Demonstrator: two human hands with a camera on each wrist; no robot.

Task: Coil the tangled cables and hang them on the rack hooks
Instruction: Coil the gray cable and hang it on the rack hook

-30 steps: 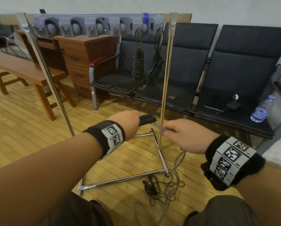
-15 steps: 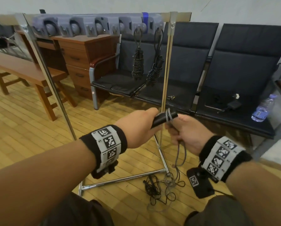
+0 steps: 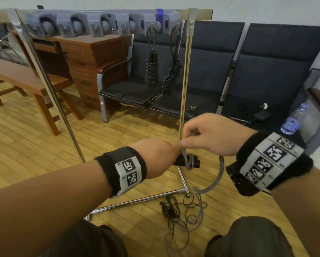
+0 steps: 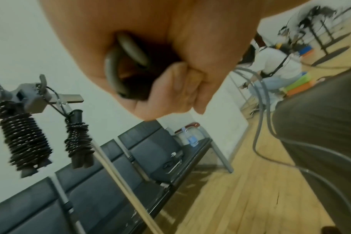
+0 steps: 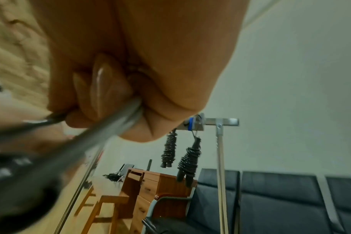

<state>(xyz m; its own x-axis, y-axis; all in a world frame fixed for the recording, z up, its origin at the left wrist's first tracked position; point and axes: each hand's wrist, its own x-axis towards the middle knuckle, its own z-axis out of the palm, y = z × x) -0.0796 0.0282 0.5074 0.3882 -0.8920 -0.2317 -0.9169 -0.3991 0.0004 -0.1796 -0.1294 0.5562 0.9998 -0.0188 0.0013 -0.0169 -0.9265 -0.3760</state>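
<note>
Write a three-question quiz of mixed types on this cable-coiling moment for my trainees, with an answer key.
1. True or false: the grey cable is already hanging on the rack.
2. How many coiled cables hang from the rack hooks? A) one B) two C) four
3. Fill in: the right hand pinches the grey cable while the left hand holds its black ____.

Key: 1 false; 2 B, namely the left bundle and the right bundle; 3 plug.

The head view looks forward and down over both forearms at the rack (image 3: 185, 71). Each wrist view looks up from close under its fist, sharing the hung coils (image 4: 24, 139) (image 5: 187, 161).
</note>
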